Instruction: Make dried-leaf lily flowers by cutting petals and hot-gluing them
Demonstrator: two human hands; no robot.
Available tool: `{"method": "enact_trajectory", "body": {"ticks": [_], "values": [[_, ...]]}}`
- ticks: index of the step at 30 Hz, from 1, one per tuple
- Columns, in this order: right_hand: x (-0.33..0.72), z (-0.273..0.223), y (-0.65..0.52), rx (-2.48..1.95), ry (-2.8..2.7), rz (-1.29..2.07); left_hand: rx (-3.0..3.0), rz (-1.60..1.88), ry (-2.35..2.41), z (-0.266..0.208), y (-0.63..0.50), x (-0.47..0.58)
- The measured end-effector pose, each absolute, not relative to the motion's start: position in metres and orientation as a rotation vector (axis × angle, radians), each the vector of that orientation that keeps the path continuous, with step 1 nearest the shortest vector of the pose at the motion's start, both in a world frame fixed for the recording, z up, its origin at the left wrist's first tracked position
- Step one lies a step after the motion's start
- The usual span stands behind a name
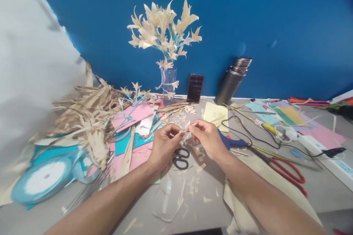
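- Right hand (206, 137) pinches a small pale piece (188, 126) above the table (205, 214), between near and far edges.
- Left hand (164, 145) meets it, fingertips together; their grip cannot be told.
- Likely feather-light, papery, easily torn; best taken gently by its edge.

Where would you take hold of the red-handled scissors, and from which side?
Probably by the red handles, coming from the near right: their loops lie uncovered, pointing that way, while the other end points away to the left.
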State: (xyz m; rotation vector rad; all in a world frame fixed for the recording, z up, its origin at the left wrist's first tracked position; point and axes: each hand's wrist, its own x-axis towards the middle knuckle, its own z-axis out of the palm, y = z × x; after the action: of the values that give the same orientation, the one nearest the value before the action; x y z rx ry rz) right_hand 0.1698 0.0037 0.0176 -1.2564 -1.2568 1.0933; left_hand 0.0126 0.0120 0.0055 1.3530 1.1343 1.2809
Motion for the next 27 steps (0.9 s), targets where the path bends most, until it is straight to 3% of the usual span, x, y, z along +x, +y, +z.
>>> {"method": "enact_trajectory", "body": {"ticks": [27], "values": [[0.1775, 0.0214, 0.0046, -1.211, -1.525, 1.039, 1.428, 1.178, 1.082, 0.0088, 0.0094, 0.0113]]}}
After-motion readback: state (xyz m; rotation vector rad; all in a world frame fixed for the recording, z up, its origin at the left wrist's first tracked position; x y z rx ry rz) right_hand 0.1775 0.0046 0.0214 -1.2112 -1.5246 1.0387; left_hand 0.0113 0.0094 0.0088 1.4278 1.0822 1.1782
